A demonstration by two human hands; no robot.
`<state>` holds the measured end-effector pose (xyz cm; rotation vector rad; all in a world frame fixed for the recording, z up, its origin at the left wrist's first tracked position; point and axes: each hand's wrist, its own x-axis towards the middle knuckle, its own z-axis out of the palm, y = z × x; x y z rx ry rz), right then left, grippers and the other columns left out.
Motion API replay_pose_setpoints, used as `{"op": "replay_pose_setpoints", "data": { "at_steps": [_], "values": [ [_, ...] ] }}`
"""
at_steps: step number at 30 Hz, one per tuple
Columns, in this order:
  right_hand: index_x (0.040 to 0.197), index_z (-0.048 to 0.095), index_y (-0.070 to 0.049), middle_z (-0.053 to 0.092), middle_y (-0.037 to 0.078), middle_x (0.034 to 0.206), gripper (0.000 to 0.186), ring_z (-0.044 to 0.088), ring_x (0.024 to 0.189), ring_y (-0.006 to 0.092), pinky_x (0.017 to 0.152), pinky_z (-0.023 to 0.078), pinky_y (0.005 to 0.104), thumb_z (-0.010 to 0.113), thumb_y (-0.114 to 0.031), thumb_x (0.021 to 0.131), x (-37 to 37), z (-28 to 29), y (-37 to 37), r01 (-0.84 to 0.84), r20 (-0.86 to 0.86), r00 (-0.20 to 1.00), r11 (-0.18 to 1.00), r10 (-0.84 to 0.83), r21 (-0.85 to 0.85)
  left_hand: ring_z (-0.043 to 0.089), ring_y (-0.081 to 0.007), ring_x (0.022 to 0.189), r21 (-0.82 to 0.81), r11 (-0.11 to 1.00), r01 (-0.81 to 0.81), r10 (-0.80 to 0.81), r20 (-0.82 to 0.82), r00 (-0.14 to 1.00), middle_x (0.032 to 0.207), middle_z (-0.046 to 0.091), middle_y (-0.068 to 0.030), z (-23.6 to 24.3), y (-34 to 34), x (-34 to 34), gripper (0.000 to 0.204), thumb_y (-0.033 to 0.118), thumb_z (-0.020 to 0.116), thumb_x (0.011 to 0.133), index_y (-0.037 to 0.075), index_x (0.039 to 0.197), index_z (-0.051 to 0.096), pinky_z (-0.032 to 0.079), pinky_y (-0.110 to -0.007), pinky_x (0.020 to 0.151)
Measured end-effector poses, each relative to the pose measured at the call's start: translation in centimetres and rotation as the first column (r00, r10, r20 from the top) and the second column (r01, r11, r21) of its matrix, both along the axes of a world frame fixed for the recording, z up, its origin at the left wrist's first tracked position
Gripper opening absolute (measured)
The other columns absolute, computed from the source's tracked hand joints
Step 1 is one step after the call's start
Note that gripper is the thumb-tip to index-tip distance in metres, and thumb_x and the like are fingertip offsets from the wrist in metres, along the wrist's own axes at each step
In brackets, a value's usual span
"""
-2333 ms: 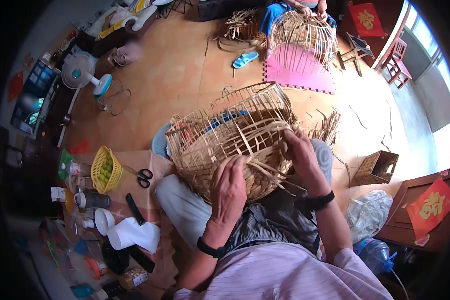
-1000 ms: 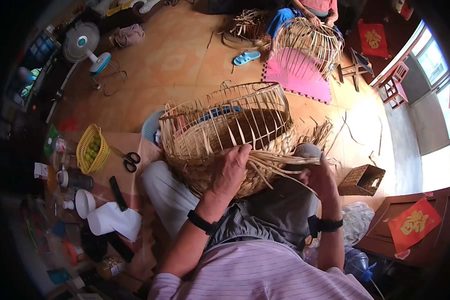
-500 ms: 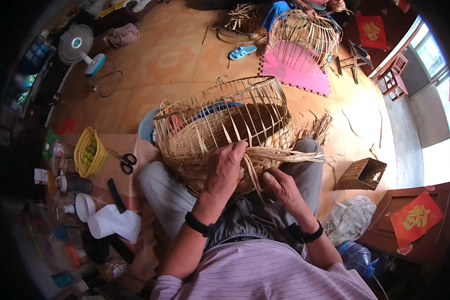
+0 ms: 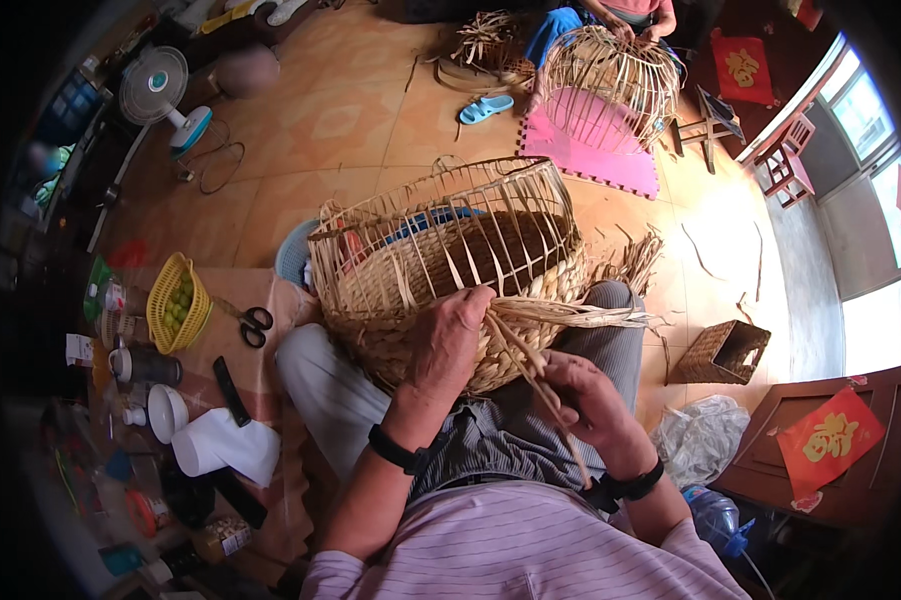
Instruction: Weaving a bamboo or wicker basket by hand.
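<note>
Left hand (image 4: 446, 345) and right hand (image 4: 585, 398), fingers (image 4: 556, 367) in two pinches on strands (image 4: 570, 313) at one basket (image 4: 432, 268)

Electric fan (image 4: 153, 84) at left; green fruit (image 4: 177, 302) in yellow basket (image 4: 193, 331); blue footwear (image 4: 486, 109) near pink mat (image 4: 592, 163).

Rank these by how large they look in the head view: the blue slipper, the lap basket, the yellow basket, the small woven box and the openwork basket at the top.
1. Lap basket
2. Openwork basket
3. Yellow basket and small woven box: too alike to rank
4. Blue slipper
</note>
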<state>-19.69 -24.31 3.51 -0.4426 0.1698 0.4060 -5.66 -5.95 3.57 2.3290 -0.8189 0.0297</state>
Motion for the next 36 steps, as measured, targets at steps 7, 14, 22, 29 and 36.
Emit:
{"op": "replay_pose_setpoints", "data": {
  "at_steps": [7, 14, 22, 29, 36],
  "values": [
    [0.117, 0.064, 0.001, 0.070, 0.012, 0.096, 0.035, 0.067, 0.071, 0.0168, 0.057, 0.051, 0.0259, 0.044, -0.026, 0.109, 2.6, 1.1, -1.2, 0.117, 0.054, 0.993, 0.932, -0.104, -0.344, 0.072, -0.0377, 0.094, 0.032, 0.991, 0.128, -0.130, 0.094, 0.987, 0.100, 0.073, -0.0203, 0.3, 0.9, -0.1, 0.027, 0.004, 0.065, 0.092, 0.003, 0.119, 0.067, 0.058, -0.045, 0.081],
    [0.125, 0.062, 0.002, 0.070, 0.016, 0.110, 0.048, 0.071, 0.101, 0.0287, 0.080, 0.057, 0.0343, 0.043, -0.040, 0.113, 4.4, 2.2, -1.4, 0.358, 0.207, 0.923, 0.920, -0.324, -0.157, 0.072, -0.0355, 0.079, -0.020, 1.000, -0.018, 0.021, 0.115, 0.993, 0.084, 0.072, -0.0164, -1.1, -0.4, -0.2, 0.023, 0.018, 0.077, 0.089, 0.005, 0.108, 0.071, 0.057, -0.046, 0.072],
    [0.120, 0.064, 0.004, 0.072, 0.004, 0.093, 0.035, 0.061, 0.081, 0.0065, 0.071, 0.052, 0.0263, 0.075, -0.023, 0.100, 8.0, 2.9, 0.8, 0.306, 0.343, 0.936, 0.312, 0.073, -0.900, 0.072, -0.0375, 0.083, -0.025, 0.999, -0.036, 0.038, 0.087, 0.995, 0.085, 0.070, -0.0198, -1.1, -0.4, -0.2, 0.007, 0.003, 0.060, 0.093, 0.000, 0.097, 0.066, 0.057, -0.048, 0.072],
    [0.102, 0.069, 0.000, 0.069, 0.001, 0.082, 0.024, 0.061, 0.074, 0.0086, 0.066, 0.052, 0.0269, 0.067, -0.024, 0.104, 15.2, 2.6, -1.2, 0.275, 0.276, 0.958, 0.529, -0.079, -0.803, 0.071, -0.0411, 0.077, 0.068, 0.993, -0.098, 0.089, 0.121, 0.989, 0.080, 0.068, -0.0231, -0.7, -1.4, -0.8, 0.007, 0.007, 0.061, 0.095, 0.001, 0.093, 0.064, 0.055, -0.051, 0.067],
    [0.094, 0.066, 0.001, 0.070, 0.008, 0.077, 0.024, 0.065, 0.067, 0.0169, 0.060, 0.051, 0.0318, 0.067, -0.023, 0.100, 18.3, 3.1, -0.5, 0.292, 0.344, 0.897, 0.212, 0.278, -0.933, 0.070, -0.0449, 0.079, 0.118, 0.989, -0.094, 0.090, 0.031, 0.995, 0.081, 0.068, -0.0263, -0.8, -1.8, -1.0, 0.009, 0.002, 0.057, 0.093, -0.002, 0.098, 0.064, 0.055, -0.054, 0.069]
  ]
}}
